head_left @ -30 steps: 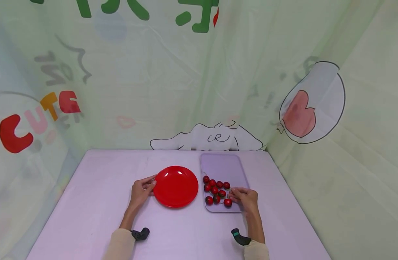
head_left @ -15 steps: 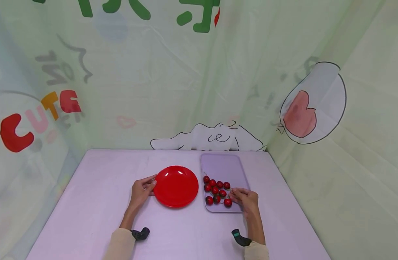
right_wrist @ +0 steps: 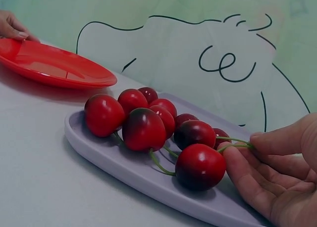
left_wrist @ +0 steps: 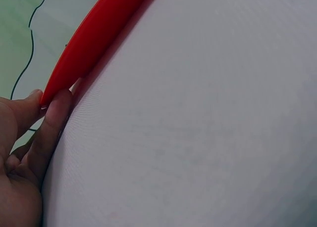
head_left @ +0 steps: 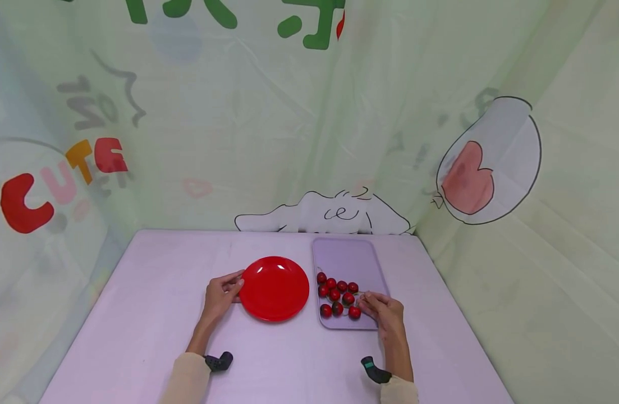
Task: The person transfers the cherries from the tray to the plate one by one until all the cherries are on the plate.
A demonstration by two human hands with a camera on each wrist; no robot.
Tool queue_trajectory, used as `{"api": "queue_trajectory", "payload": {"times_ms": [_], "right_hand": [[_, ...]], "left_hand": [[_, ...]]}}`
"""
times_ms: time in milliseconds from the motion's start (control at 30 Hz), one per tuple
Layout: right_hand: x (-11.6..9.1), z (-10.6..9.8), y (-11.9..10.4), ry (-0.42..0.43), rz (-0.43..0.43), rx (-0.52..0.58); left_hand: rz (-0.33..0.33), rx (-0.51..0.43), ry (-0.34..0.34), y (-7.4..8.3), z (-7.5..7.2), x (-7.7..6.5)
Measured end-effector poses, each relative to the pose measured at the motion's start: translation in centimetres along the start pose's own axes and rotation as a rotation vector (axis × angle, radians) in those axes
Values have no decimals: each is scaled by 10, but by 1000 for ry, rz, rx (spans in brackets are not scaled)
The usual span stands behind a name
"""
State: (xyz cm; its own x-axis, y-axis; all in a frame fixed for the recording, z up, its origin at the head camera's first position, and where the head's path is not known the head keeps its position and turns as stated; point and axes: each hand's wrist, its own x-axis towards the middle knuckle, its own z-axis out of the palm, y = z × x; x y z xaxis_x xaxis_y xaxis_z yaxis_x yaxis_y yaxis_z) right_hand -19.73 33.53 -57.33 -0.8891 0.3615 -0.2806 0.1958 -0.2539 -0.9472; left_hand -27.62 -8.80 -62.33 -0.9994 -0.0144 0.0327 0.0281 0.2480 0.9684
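My left hand [head_left: 219, 295] pinches the left rim of a red plate [head_left: 274, 289]; in the left wrist view its thumb is above the rim and a finger below. Right of the plate, a pale purple tray [head_left: 344, 255] holds several dark red cherries with green stems. The right hand [head_left: 384, 311], over the tray's right front side, pinches thin green stems [right_wrist: 235, 140] between thumb and fingers. One stem runs to a dark-sided cherry [right_wrist: 194, 133]; which cherry the other belongs to I cannot tell. A front cherry [right_wrist: 200, 166] lies close to the fingertips.
The table [head_left: 289, 365] has a pale lilac cover. A pale green printed curtain [head_left: 269, 140] hangs behind it and on both sides. Black curved devices [head_left: 375, 370] sit on both wrists.
The right hand has shifted very slightly right, and a cherry near its fingertips has moved a little with it. The left hand and plate stay still.
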Motion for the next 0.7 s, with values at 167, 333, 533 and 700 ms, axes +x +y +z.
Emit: {"api": "queue_trajectory", "payload": {"times_ms": [167, 333, 533, 700], "right_hand": [[5, -3, 4, 5, 7, 35], [6, -5, 6, 0, 0, 53], [10, -6, 10, -2, -8, 105], [9, -7, 12, 7, -13, 120]], "left_hand": [[1, -4, -4, 1, -1, 0], [14, -4, -5, -1, -1, 1], [33, -16, -15, -4, -2, 3], [31, -15, -16, -3, -2, 2]]}}
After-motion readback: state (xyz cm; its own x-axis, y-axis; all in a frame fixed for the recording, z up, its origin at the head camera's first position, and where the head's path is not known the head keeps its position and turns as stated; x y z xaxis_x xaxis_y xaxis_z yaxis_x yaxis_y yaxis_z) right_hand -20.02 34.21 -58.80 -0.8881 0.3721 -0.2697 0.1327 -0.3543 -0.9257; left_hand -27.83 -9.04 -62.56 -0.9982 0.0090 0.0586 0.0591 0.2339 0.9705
